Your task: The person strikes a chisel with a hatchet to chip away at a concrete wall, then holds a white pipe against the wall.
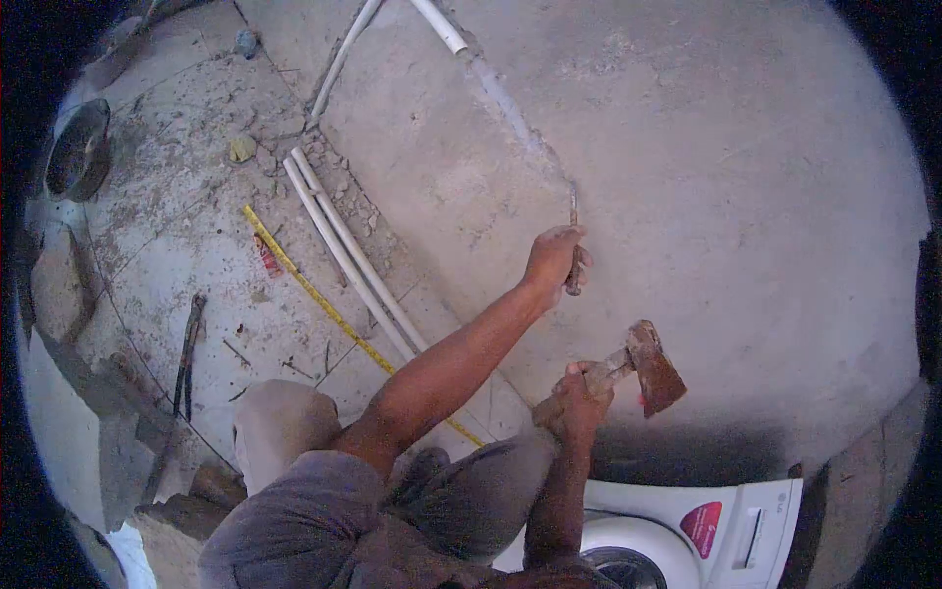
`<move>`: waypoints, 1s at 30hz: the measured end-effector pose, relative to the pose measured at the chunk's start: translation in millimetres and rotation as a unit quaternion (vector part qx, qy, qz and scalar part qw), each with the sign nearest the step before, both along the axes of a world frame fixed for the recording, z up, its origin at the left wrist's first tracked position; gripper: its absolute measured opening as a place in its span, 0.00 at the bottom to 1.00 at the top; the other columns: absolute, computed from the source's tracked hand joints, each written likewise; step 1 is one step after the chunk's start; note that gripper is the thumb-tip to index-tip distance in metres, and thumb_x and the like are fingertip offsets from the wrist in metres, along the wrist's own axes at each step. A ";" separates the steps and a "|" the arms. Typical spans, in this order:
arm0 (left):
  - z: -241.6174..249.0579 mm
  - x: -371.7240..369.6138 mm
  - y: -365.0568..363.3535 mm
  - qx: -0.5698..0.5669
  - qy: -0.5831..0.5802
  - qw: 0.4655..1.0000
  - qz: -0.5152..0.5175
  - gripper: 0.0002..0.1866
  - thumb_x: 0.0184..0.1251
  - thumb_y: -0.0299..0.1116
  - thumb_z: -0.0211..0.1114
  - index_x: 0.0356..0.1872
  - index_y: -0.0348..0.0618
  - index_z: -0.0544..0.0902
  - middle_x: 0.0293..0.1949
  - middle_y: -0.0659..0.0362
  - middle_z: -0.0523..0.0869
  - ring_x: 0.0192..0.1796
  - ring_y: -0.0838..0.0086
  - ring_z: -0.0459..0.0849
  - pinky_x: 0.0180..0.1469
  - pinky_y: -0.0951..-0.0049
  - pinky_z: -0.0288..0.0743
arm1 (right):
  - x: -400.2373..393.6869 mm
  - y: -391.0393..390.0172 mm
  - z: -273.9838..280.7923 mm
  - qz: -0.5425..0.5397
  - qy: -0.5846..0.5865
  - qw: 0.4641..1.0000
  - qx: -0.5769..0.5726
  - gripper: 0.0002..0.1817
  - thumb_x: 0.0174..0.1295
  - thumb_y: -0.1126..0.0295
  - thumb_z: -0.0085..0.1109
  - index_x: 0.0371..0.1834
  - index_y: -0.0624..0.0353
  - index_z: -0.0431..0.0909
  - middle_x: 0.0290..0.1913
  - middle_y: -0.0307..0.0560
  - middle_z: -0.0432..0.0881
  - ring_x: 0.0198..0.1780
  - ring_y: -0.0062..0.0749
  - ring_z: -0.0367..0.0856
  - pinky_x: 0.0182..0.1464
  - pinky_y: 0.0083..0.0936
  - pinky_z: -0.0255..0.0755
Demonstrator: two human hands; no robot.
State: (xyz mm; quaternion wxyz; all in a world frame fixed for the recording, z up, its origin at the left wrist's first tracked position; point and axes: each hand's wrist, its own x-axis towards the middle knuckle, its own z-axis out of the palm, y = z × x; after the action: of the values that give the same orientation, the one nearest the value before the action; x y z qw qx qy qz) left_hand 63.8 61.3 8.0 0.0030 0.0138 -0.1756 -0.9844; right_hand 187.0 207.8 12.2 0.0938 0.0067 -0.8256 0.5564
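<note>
My left hand (554, 265) is closed round a slim metal chisel (574, 221), its tip against the wall (706, 196) at the lower end of a cut groove (505, 103). Below and to the right, my right hand (582, 401) grips the wooden handle of a hatchet (654, 368) with a rusty, broad head. The hatchet head is apart from the chisel.
Two white pipes (348, 250) lean or lie by rubble at the wall's foot. An extended yellow tape measure (314, 293), pliers-like black tool (187, 353) and black bowl (78, 149) lie on the floor (147, 265). A white washing machine (746, 520) stands at lower right.
</note>
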 end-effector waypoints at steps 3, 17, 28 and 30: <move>-2.3 -8.2 -11.9 0.015 0.035 0.997 -0.067 0.11 0.58 0.34 0.47 0.37 0.37 0.71 0.18 0.58 0.74 0.15 0.74 0.71 0.15 0.76 0.65 | -2.9 -3.7 0.4 0.008 -0.004 0.998 0.068 0.08 0.49 0.70 0.57 0.26 0.61 0.69 0.17 0.39 0.69 0.18 0.21 0.68 0.22 0.20 0.65; 10.2 -21.0 -43.5 0.165 0.053 0.973 -0.155 0.13 0.61 0.37 0.46 0.35 0.37 0.73 0.18 0.63 0.74 0.22 0.74 0.72 0.27 0.74 0.67 | 8.0 -77.0 91.8 0.190 0.323 0.751 0.543 0.08 0.49 0.70 0.53 0.30 0.61 0.69 0.21 0.50 0.71 0.22 0.39 0.72 0.28 0.31 0.68; 11.2 -16.9 -38.0 0.182 0.062 0.973 -0.129 0.09 0.58 0.32 0.45 0.24 0.39 0.70 0.18 0.59 0.73 0.21 0.72 0.74 0.25 0.72 0.70 | 14.9 -59.5 126.9 -0.024 -0.185 0.747 0.638 0.12 0.48 0.71 0.53 0.37 0.60 0.70 0.38 0.48 0.73 0.33 0.30 0.73 0.33 0.26 0.69; 6.5 -25.0 -32.1 0.149 0.073 0.976 -0.139 0.12 0.61 0.35 0.45 0.31 0.37 0.73 0.19 0.59 0.74 0.21 0.72 0.73 0.26 0.73 0.70 | 8.2 -56.3 97.9 0.001 -0.043 0.741 0.670 0.12 0.49 0.70 0.51 0.36 0.62 0.70 0.38 0.47 0.73 0.36 0.33 0.72 0.37 0.30 0.67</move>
State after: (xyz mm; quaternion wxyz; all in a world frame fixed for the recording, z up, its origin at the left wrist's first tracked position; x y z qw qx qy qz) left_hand 38.8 29.1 14.5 -0.1233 -0.0822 -0.0267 -0.9886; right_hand 195.2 151.5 110.0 0.0290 0.0441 -0.9887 -0.1403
